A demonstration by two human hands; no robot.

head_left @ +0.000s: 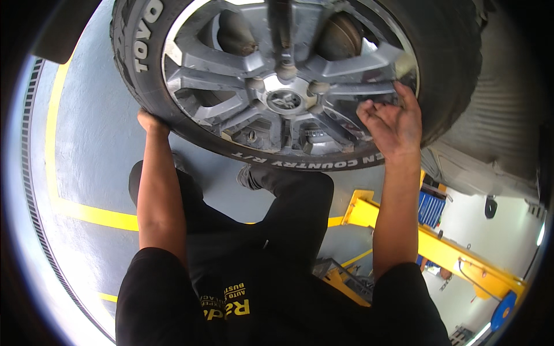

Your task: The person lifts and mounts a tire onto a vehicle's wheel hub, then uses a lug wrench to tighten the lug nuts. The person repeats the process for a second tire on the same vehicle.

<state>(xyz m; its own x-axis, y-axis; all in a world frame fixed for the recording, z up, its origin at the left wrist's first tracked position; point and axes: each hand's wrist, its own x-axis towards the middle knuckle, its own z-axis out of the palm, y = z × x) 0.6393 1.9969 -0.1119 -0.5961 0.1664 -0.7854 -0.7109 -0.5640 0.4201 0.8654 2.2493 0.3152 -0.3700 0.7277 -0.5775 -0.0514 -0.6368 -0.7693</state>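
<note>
A large black tyre [450, 63] on a grey multi-spoke alloy wheel [231, 69] fills the top of the head view. My left hand [151, 122] grips the lower left edge of the tyre, fingers wrapped behind the tread. My right hand [390, 122] rests on the rim's right side, fingers curled against a spoke and the rim edge. Lug nuts [316, 87] ring the centre cap [284, 100]. A dark tool or socket [285, 40] sits on the top nut.
A grey floor [98, 144] with yellow lines [86, 212] lies below. My legs in dark trousers [288, 207] and a shoe [248, 177] are under the wheel. A yellow lift arm [456, 254] runs to the lower right, a blue crate [430, 209] beside it.
</note>
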